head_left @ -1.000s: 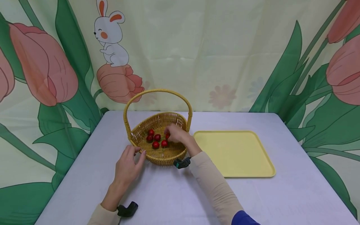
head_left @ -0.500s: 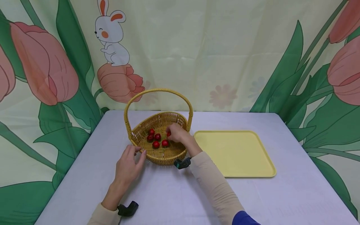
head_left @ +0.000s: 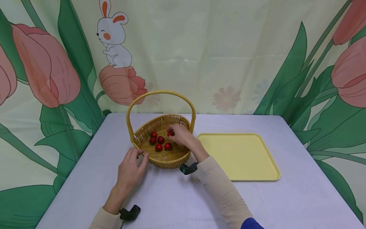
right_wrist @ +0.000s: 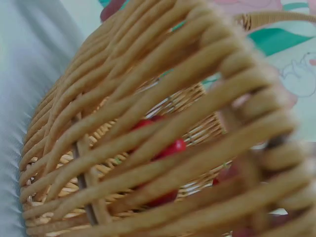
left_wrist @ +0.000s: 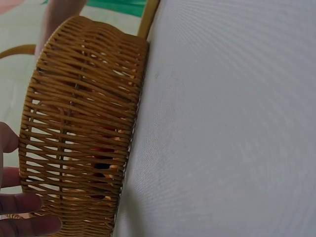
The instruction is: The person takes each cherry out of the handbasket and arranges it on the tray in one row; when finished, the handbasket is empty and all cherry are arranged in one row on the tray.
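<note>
From the head view, the right hand (head_left: 179,135) reaches inside the wicker basket (head_left: 148,156), fingers curled round one red fruit (head_left: 170,133) near the far wall; four more red fruits (head_left: 159,147) lie loose on the basket floor. The left hand (head_left: 130,168) rests with relaxed fingers against the basket's near-left rim, holding nothing. The left wrist view adds only the woven side wall (left_wrist: 84,128) standing on the grey table (left_wrist: 227,123), fingertips (left_wrist: 24,203) touching it. The right wrist view peers through blurred weave at the fruits. A yellow tray (head_left: 238,156) lies just right of the basket.
</note>
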A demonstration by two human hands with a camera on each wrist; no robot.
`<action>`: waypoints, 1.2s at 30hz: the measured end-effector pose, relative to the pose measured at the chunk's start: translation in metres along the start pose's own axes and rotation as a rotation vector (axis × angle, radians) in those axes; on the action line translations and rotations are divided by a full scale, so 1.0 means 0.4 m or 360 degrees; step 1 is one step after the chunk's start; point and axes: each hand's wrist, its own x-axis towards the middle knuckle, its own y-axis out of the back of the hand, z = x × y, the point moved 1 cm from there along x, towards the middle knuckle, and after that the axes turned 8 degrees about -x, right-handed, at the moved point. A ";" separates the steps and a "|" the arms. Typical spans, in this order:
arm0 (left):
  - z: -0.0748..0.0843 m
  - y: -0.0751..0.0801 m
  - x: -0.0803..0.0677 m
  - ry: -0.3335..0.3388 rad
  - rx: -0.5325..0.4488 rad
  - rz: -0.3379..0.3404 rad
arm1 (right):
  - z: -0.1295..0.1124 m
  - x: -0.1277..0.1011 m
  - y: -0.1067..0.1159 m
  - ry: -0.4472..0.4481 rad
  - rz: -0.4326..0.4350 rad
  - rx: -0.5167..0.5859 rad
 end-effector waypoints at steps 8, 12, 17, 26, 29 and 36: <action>0.001 0.000 0.000 0.0004 -0.0014 -0.0005 | -0.013 -0.044 0.035 0.0130 0.0072 0.0097; 0.000 -0.001 -0.001 0.0019 -0.0020 -0.0017 | -0.012 -0.073 0.047 0.0213 0.0125 0.0149; 0.001 0.000 -0.001 0.0027 -0.0028 -0.0027 | -0.009 -0.111 0.065 0.0250 0.0189 0.0253; -0.001 -0.002 0.000 0.0006 -0.0022 -0.0020 | -0.009 -0.173 0.108 0.0255 0.0278 0.0389; 0.000 -0.001 0.000 0.0008 -0.0020 -0.0023 | -0.004 -0.193 0.121 0.0254 0.0324 0.0436; 0.001 0.002 0.002 0.0015 -0.0033 -0.0033 | 0.024 -0.230 0.149 0.0267 0.0484 0.0509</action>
